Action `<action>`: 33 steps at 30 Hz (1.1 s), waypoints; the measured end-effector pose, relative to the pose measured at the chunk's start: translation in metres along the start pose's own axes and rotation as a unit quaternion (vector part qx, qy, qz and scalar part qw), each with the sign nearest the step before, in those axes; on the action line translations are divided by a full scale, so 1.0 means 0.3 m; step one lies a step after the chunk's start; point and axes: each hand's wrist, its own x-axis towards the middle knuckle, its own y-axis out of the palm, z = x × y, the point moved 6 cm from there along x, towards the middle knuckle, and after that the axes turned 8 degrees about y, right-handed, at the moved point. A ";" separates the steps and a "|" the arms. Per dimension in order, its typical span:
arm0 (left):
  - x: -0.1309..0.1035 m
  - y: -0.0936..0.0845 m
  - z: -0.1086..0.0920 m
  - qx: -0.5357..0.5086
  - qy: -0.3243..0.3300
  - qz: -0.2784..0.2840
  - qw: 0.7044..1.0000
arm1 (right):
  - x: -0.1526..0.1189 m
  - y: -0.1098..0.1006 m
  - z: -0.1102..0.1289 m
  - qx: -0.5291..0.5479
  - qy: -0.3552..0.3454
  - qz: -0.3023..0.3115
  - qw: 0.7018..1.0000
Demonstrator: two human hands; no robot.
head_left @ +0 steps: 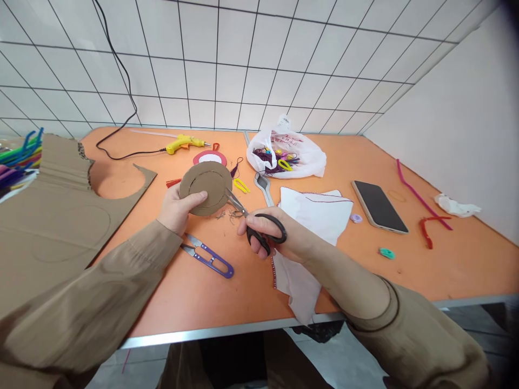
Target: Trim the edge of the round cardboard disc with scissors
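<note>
My left hand point(178, 205) grips a round cardboard disc point(214, 186) by its left side, thumb flat on its face. A smaller circle is marked or cut inside the disc's edge. In my right hand point(279, 232) are black-handled scissors point(265, 229), fingers through the loops. Their blades meet the disc's right edge; whether they pass through the card cannot be made out. Small cardboard scraps point(235, 215) lie on the table under the blades. Purple thread snips point(211, 259) rest below my left hand. Behind the disc is a red ring with a white centre point(210, 157).
A large cut cardboard sheet point(52, 227) covers the left side. A yellow glue gun point(184, 143) with a black cord lies at the back. Beyond my right hand are a plastic bag point(300, 154), white cloth point(316, 216), a phone point(381, 205) and a red pipe cleaner point(425, 235).
</note>
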 end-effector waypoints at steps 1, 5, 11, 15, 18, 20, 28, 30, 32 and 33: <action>-0.001 0.001 -0.001 0.002 -0.001 -0.001 1.000 | 0.001 -0.001 -0.001 -0.004 0.001 0.001 1.000; -0.003 0.003 -0.004 0.010 -0.003 -0.003 1.000 | 0.000 -0.006 0.000 -0.027 0.004 -0.004 1.000; -0.001 0.010 -0.013 0.022 0.001 0.022 0.999 | -0.009 -0.015 0.013 -0.035 0.013 -0.011 0.999; -0.002 0.016 -0.015 0.046 0.000 0.045 0.998 | -0.006 -0.017 0.013 -0.041 0.020 -0.003 0.999; -0.001 0.011 -0.014 0.049 0.005 0.041 0.998 | -0.004 -0.017 0.010 -0.046 0.025 -0.001 0.999; 0.001 0.008 -0.013 0.045 0.008 0.036 0.998 | -0.003 -0.017 0.008 -0.054 0.027 -0.003 0.998; 0.005 0.001 -0.011 0.041 0.011 0.036 0.998 | -0.012 -0.016 0.014 -0.056 0.027 -0.015 0.998; 0.006 -0.001 -0.007 0.041 0.009 0.037 0.998 | -0.014 -0.015 0.018 -0.052 0.026 -0.022 0.998; 0.007 -0.002 -0.005 0.039 0.010 0.037 0.998 | -0.010 -0.013 0.018 -0.051 0.025 -0.024 0.998; 0.008 -0.002 -0.005 0.037 0.013 0.034 0.999 | -0.006 -0.012 0.016 -0.054 0.023 -0.022 0.998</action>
